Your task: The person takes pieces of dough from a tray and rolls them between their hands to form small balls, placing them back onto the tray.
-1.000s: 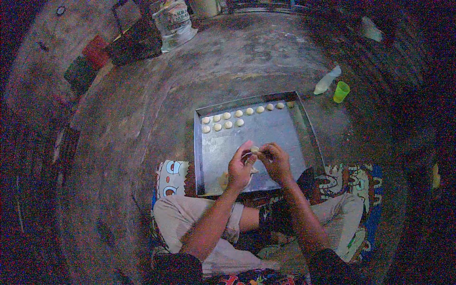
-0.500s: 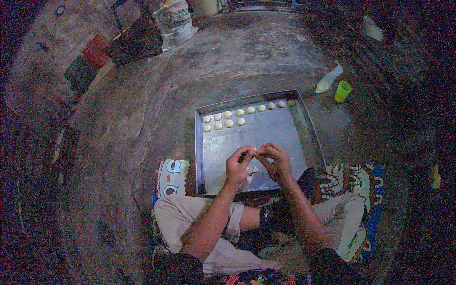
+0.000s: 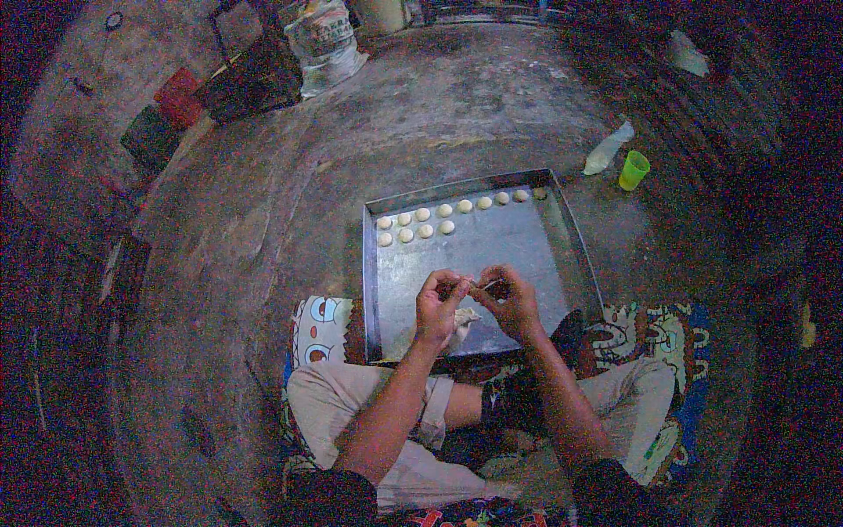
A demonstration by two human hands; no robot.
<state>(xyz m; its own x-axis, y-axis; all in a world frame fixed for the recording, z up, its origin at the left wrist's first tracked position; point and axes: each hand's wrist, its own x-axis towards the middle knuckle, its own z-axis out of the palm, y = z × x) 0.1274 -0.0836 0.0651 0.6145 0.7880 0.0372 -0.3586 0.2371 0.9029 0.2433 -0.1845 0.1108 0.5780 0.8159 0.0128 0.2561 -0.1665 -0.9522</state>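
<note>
A shallow square metal tray (image 3: 509, 246) lies on the floor before my crossed legs. Small round dough balls (image 3: 448, 227) sit along its far edge, with a shorter second row at the left. Over the near half, my left hand (image 3: 436, 307) and my right hand (image 3: 516, 303) meet fingertip to fingertip. Both are closed in a pinch around something small and pale, too tiny and covered to name. Below the fingers, beside my left wrist, is a whitish crumpled thing (image 3: 464, 325), perhaps a plastic bag, partly hidden by that hand.
A yellow-green cup (image 3: 633, 171) and a pale plastic bag (image 3: 608, 147) are on the floor beyond the tray's right corner. A white sack (image 3: 327, 48) stands far left of centre, near red (image 3: 179, 97) and dark green (image 3: 151, 136) objects. Under me lies a patterned mat (image 3: 322, 329).
My hands stay joined over the tray, their pinched fingers shifting slightly; the right fingers look more curled. The dough balls keep their places.
</note>
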